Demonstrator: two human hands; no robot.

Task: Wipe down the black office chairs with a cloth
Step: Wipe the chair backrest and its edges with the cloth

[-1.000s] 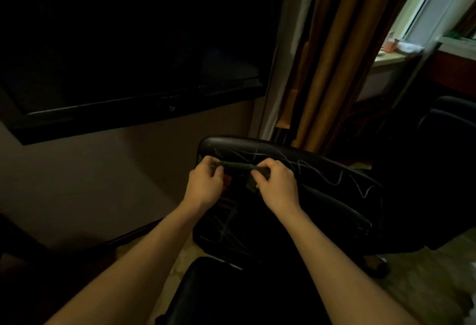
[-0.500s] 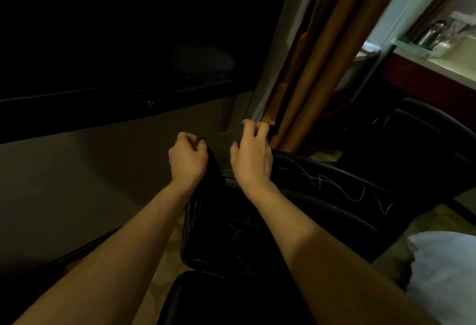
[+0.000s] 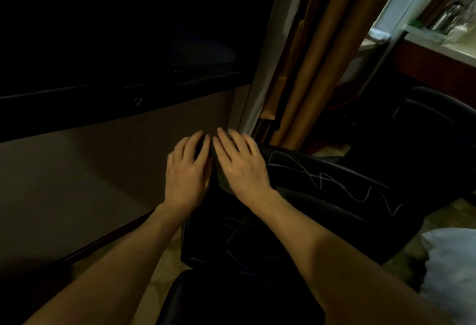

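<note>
Two hands flat on the top edge of the black office chair [image 3: 322,196], side by side and nearly touching. The left hand [image 3: 186,174] has its fingers extended, resting there; the right hand [image 3: 240,167] spreads straight fingers, pressing a dark cloth [image 3: 221,179] that peeks out under it against the chair's backrest. Pale scribble lines mark the backrest right of the hands. Brown curtains [image 3: 316,49] hang behind the chair.
</note>
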